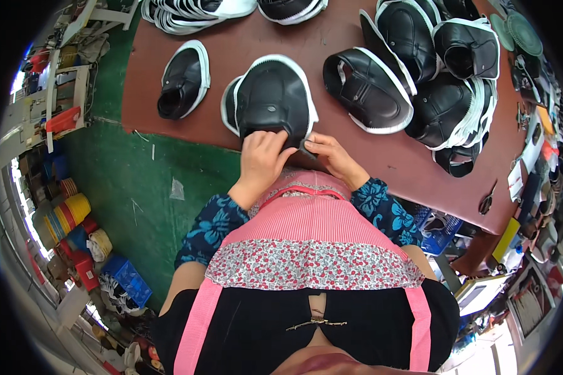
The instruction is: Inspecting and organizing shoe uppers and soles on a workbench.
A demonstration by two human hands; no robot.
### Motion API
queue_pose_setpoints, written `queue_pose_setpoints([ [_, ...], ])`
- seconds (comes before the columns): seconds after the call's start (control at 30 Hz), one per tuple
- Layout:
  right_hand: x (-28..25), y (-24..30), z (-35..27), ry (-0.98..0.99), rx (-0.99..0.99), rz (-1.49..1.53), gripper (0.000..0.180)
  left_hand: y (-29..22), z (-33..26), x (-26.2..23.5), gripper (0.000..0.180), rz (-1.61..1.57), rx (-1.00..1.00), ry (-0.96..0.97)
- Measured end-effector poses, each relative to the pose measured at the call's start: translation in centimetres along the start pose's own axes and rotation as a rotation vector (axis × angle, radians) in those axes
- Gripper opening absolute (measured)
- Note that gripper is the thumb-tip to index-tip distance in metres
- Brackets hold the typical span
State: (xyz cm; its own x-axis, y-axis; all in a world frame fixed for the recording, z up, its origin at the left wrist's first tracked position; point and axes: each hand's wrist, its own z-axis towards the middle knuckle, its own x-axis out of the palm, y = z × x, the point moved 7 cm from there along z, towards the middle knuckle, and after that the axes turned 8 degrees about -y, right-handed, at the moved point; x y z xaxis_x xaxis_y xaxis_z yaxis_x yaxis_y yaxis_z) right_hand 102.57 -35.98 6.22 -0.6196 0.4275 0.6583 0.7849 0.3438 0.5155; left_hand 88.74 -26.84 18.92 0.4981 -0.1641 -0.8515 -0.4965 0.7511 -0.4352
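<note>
A black shoe upper (270, 94) with a white edging lies at the table's near edge, its rounded toe pointing away from me. Part of another black upper (230, 106) with a white rim shows from beneath it on the left. The fingers of my left hand (261, 159) are hooked into the opening at the near end. Against the upper's right near corner, my right hand (334, 156) pinches the dark edge between thumb and fingers. My hands hide much of that near end.
On the reddish-brown table (381, 165), a single upper (186, 78) lies to the left. Stacked uppers (441, 112) fill the right side, with another stack (197, 12) at the far edge. Scissors (488, 199) lie near the right edge. A blue basket (436, 230) stands below.
</note>
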Motion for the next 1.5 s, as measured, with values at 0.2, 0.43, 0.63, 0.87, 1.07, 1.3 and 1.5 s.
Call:
queue_pose_setpoints([
  [0.2, -14.4, -5.8, -1.5, -0.435, 0.112, -0.332, 0.022, 2.8, -8.1, 8.4, 0.026, -0.019, 0.022, 0.105],
  [0.43, -13.7, -2.6, 2.0, -0.541, 0.005, -0.313, 0.025, 3.3, -9.2, 7.0, 0.026, -0.056, -0.071, 0.024],
  [0.63, -8.7, 0.0, 6.8, -0.388, -0.096, -0.432, 0.027, 5.8, -11.2, 3.9, 0.021, -0.182, -0.19, -0.091],
  [0.87, -3.1, -1.8, 12.4, -0.128, 0.045, -0.452, 0.022, 11.3, -15.0, -2.0, 0.027, -0.501, -0.69, -0.337],
  [1.07, 4.0, -5.2, 14.3, 0.021, 0.295, -0.175, 0.019, 15.3, -19.6, -0.8, 0.039, -0.524, -1.012, -0.2],
  [1.3, -2.4, -7.9, 10.2, -0.242, 0.036, 0.101, 0.018, 14.5, -17.0, -6.2, 0.045, -0.811, -1.2, -0.65],
  [1.5, -6.2, -12.3, 4.5, -0.558, 0.25, 0.193, 0.021, 11.7, -14.1, -3.6, 0.04, -0.539, -0.944, -0.405],
])
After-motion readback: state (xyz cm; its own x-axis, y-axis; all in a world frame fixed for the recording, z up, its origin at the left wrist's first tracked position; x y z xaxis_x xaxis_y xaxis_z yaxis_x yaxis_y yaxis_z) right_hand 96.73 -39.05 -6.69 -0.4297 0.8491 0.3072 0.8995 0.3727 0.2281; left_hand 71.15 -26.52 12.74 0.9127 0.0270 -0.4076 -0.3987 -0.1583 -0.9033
